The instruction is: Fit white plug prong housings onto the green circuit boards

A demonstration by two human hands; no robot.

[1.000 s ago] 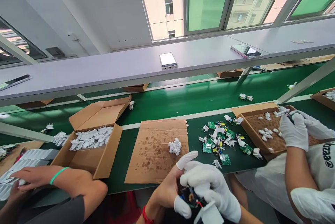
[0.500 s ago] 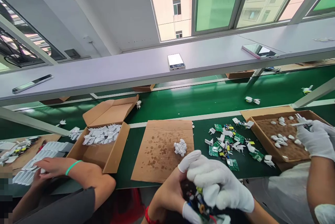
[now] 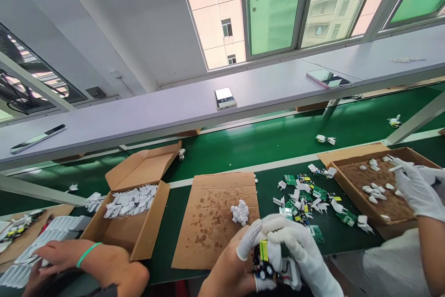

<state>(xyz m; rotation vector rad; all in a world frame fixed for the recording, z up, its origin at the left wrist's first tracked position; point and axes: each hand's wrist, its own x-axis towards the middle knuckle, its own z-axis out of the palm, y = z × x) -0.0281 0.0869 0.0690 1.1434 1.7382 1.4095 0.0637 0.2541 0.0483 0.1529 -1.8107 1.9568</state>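
In the head view, both of the person's hands meet low at the middle of the frame, just in front of the flat cardboard sheet [image 3: 215, 216] that lies on the green table [image 3: 243, 142]. The left hand [image 3: 239, 262] is bare at the palm with white covers on the thumb and a fingertip; its thumb points up and its fingers curl under a small circuit board [image 3: 263, 262], gripping it from the left. The right hand [image 3: 301, 253], in a full white glove, arches over the board from the right, with its fingers bent down and pinching the board's top, where a yellow part shows. So both hands are closed on the same board, pressed close together, and the board sits upright between them, nearer the camera than the sheet. On the sheet, toward its right edge, lies a small clump of white plastic pieces [image 3: 240, 211]. Right of the sheet a scatter of green boards and white plugs [image 3: 306, 195] covers the table. Left of the sheet stands an open carton [image 3: 134, 209] with white parts in it. Farther left of the sheet, a co-worker's bare arm with a green wristband [image 3: 86, 254] reaches over white trays; far right of it, another co-worker's gloved hand [image 3: 413, 188] hovers at a shallow brown tray [image 3: 382, 186].
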